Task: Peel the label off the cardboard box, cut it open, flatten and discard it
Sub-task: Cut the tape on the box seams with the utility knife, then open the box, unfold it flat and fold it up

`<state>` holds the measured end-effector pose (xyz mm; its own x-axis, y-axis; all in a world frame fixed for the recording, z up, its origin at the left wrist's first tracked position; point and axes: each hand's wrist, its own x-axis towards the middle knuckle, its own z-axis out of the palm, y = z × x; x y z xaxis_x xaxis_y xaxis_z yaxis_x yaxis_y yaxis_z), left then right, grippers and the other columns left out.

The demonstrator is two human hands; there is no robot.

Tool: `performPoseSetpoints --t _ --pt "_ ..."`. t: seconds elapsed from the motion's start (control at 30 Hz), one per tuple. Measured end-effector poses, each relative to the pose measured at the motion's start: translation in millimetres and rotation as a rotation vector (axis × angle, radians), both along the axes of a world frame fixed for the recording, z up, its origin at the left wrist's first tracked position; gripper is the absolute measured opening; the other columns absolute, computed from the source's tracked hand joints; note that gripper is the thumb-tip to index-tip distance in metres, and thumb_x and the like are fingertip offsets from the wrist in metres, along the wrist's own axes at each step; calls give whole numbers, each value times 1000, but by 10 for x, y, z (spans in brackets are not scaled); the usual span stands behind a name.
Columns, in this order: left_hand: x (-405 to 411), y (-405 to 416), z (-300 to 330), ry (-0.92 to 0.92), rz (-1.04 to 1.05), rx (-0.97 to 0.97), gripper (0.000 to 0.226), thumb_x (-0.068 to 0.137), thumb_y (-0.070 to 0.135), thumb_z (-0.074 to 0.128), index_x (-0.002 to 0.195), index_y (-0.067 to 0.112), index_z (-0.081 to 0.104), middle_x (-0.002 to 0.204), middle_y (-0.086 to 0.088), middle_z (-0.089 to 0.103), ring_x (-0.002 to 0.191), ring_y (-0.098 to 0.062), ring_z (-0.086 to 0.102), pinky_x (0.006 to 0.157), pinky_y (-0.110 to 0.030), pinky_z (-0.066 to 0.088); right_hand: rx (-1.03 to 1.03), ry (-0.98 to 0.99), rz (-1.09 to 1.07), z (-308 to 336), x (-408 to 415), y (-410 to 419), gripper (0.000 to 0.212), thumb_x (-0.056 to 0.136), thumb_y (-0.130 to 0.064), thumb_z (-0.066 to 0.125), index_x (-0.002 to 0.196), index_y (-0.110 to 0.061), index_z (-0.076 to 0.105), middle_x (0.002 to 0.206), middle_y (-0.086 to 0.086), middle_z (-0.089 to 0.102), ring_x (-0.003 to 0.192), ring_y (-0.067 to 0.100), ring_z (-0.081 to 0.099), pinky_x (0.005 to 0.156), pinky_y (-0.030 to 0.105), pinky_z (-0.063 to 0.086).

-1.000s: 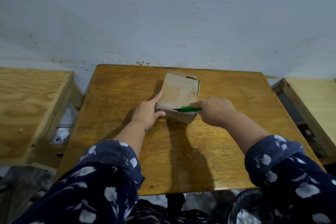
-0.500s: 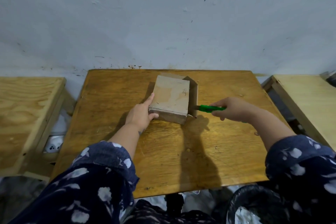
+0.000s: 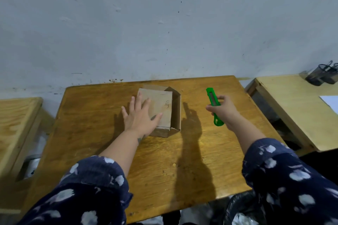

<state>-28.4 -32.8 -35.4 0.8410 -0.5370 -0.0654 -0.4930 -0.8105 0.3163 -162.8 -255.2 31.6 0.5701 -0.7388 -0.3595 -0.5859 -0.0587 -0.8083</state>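
1 cardboard box (image 3: 165, 109) sits on the brown wooden table (image 3: 164, 166), under the spread, flat fingers (image 3: 134, 103) of the left hand (image 3: 140, 118). The right hand (image 3: 224, 109), well right of the box, grips 1 green cutter (image 3: 214, 105). 2 paler tables flank it below a grey wall (image 3: 164, 23).

1 cardboard box (image 3: 161, 107); 1 green cutter (image 3: 214, 105); 2 hands, left (image 3: 140, 117) and right (image 3: 224, 109); 3 wooden surfaces (image 3: 192, 151); 1 black bin (image 3: 239, 208); 2 dark holders (image 3: 321, 76).
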Motion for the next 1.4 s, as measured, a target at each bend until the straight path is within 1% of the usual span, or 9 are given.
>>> performPoseSetpoints --t 0.07,0.17,0.3,0.5,0.63,0.8,1.03,1.13,1.4 --pt "-2 -98 -15 27 3 50 86 84 78 30 153 30 13 162 -1 -12 148 -27 -14 116 -61 -3 -143 55 -66 -107 58 -95 42 85 -14 69 121 -16 48 110 10 63 88 24 64 67 35 47" --pt "-56 -182 -69 12 31 133 100 73 89 21 153 31 6 162 -1 -10 147 -30 -14 114 -64 -2 -262 139 -58 -285 140 -247 40 84 -21 71 121 -16 56 109 10 66 77 21 63 58 31 49" --pt "-108 -206 -133 -85 69 169 111 63 97 8 153 33 4 163 0 -6 148 -30 -10 115 -63 4 -309 263 -54 -557 257 -423 46 84 -29 69 127 -17 58 111 11 65 92 25 65 77 41 57" --pt "-98 -209 -170 -149 77 193 114 61 97 3 154 30 6 163 0 -3 148 -30 -6 116 -61 7 -302 330 -5 -916 373 -565 53 87 -39 63 133 -18 52 132 13 49 108 32 57 91 49 50" --pt "-87 -218 -165 -154 87 192 114 61 97 3 154 30 9 163 -1 0 148 -30 -4 116 -60 9 -473 436 53 -911 377 -503 58 89 -44 58 139 -20 44 135 12 44 121 32 46 99 46 41" --pt "-103 -223 -118 -121 85 210 113 62 96 4 154 29 5 163 -1 -4 148 -31 -7 116 -60 5 -540 196 124 -742 525 -68 38 92 -32 57 128 -20 54 131 7 48 117 28 50 96 44 46" --pt "-70 -202 -97 -48 92 189 111 64 96 10 154 30 2 163 1 -7 148 -30 -12 114 -63 0 -969 -58 546 -637 499 543 26 92 -20 53 114 -20 66 113 -4 62 106 18 50 84 33 40" --pt "-78 -188 -90 -42 95 185 112 65 95 11 154 29 1 163 2 -7 148 -30 -12 114 -63 0 -976 4 676 -714 454 585 27 95 -27 48 114 -21 67 114 -5 65 104 18 50 83 35 40" --pt "-102 -54 -129 -95 105 183 110 67 94 9 154 28 0 163 1 -7 148 -30 -11 115 -62 3 -774 252 608 -910 395 562 36 96 -44 44 121 -24 60 124 -1 60 116 22 45 89 36 36"
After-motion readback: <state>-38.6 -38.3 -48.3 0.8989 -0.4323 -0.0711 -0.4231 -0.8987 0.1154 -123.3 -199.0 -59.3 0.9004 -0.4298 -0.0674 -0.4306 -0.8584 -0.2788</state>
